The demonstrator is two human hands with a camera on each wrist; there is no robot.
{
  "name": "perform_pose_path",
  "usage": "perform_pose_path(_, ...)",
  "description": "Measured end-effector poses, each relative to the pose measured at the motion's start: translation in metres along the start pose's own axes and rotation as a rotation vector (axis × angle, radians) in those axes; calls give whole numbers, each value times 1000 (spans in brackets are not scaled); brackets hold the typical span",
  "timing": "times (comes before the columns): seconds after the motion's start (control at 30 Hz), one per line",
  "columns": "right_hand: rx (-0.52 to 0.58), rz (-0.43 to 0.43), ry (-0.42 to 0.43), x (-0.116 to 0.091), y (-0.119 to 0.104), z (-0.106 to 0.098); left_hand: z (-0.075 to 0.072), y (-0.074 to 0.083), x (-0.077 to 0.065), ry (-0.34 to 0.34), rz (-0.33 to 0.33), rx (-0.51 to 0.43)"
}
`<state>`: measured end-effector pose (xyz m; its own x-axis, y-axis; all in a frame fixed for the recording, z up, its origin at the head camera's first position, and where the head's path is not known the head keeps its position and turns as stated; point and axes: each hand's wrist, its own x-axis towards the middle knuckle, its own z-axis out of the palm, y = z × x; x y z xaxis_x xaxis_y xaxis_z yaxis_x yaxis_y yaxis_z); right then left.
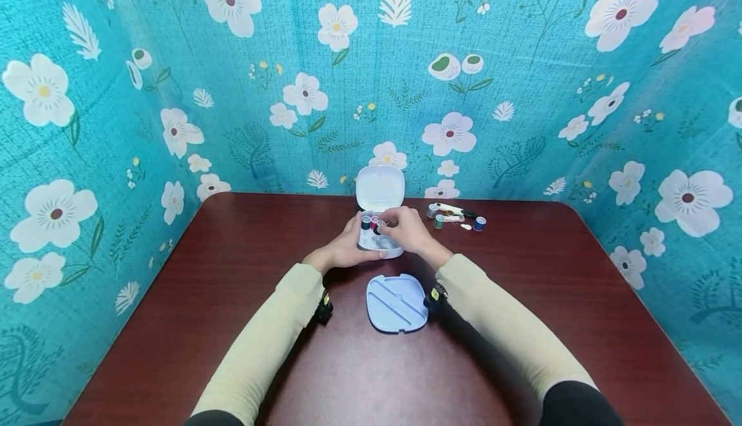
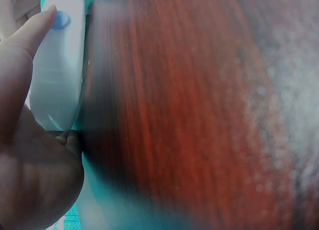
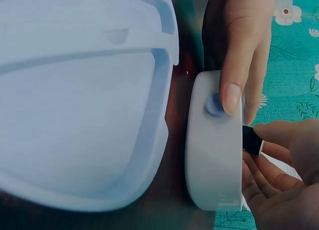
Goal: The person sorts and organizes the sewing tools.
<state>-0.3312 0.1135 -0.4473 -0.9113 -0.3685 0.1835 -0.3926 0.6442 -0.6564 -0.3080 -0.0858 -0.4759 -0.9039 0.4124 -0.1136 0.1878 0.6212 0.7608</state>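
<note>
Toward the far side of the brown table (image 1: pixel 261 239), a white box (image 3: pixel 214 155) sits with its lid (image 1: pixel 380 187) flipped up at the back, and both hands are busy at it. The left hand (image 1: pixel 346 247) has hold of the box from the left, thumb along the front wall right at a round blue button (image 3: pixel 215 106), fingers around the other side. The right hand (image 1: pixel 408 227) reaches over from the right and has a small black spool (image 3: pixel 253 139) pinched between thumb and fingers. That spool pokes up past the box's rim at a bit of a tilt; honestly the rim hides its lower end, so I can't tell if it's touching the bottom. Next to it in the box are a pink spool (image 1: pixel 374 221) and a dark spool (image 1: pixel 366 223), lined up side by side. Closer to the person, just in front of the box, lies a light blue tray (image 1: pixel 397 303) with a diagonal bar across it. Off to the right of the box there's a little bunch of stuff: a green spool (image 1: pixel 439 222), a blue spool (image 1: pixel 479 223), a greyish spool (image 1: pixel 432 211) and a slim white-and-black tool (image 1: pixel 456 210). Behind everything hangs a teal floral cloth (image 1: pixel 353 107).
</note>
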Motion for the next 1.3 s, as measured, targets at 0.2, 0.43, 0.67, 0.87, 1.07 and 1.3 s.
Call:
perform_pose_path(0.2,-17,-43,-8,4,-1,6,-1,1,0,-16,-9,23)
perform_pose_path(0.43,-46,-65,-7,9,-6,10,-3,1,0,-25,-4,27)
perform_pose_path(0.67,-103,-95,-7,16,-9,17,-5,1,1,-35,-4,29)
perform_pose_path(0.87,-132,-98,-12,20,-11,20,-5,1,2,-33,-4,24)
perform_pose_path(1.07,-181,-88,-11,22,-12,23,-6,2,2,-32,-4,25)
perform_pose_path(1.3,-226,-77,-11,22,-15,27,-4,-2,5,-31,-5,42)
